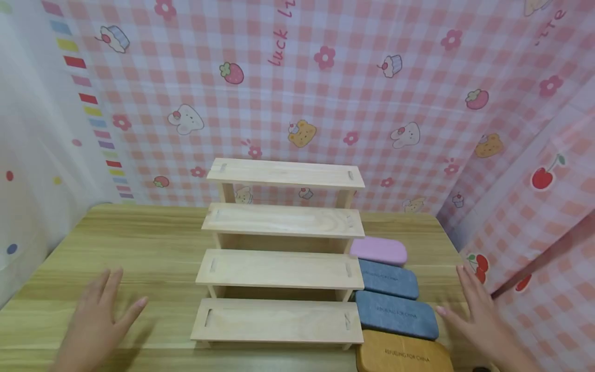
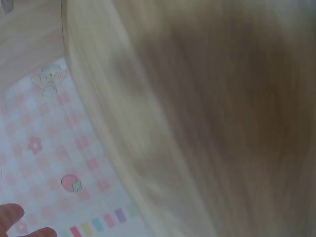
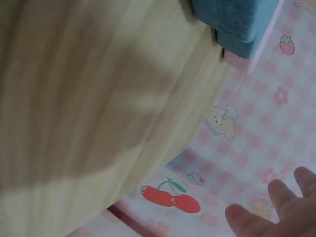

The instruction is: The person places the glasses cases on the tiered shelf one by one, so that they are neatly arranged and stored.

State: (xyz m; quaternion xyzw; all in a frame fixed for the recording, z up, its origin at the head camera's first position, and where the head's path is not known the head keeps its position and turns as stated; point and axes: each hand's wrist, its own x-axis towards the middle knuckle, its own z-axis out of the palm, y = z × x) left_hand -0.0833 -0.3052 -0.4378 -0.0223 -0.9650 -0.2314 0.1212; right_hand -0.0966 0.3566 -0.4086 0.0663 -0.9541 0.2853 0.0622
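A stepped shelf of pale wood (image 1: 279,271), with several plank tiers, stands in the middle of the table. Along its right side lie a pink case (image 1: 378,250), two blue cases (image 1: 390,279) (image 1: 397,314) and a mustard-yellow case (image 1: 404,354), some with printed lettering. My left hand (image 1: 97,320) is held to the left of the shelf, fingers spread, with nothing in it. To the right of the cases is my right hand (image 1: 483,325), also spread and holding nothing. In the wrist views, only some fingers (image 2: 10,215) of the left and part of the right show.
A wood-grain table (image 1: 153,248) carries everything. Behind it hangs a pink checked cloth (image 1: 279,108) with cartoon prints, and similar cloth continues on the right. White cloth (image 1: 32,134) with coloured dots hangs at the left. A small dark object (image 1: 481,369) shows at the bottom right edge.
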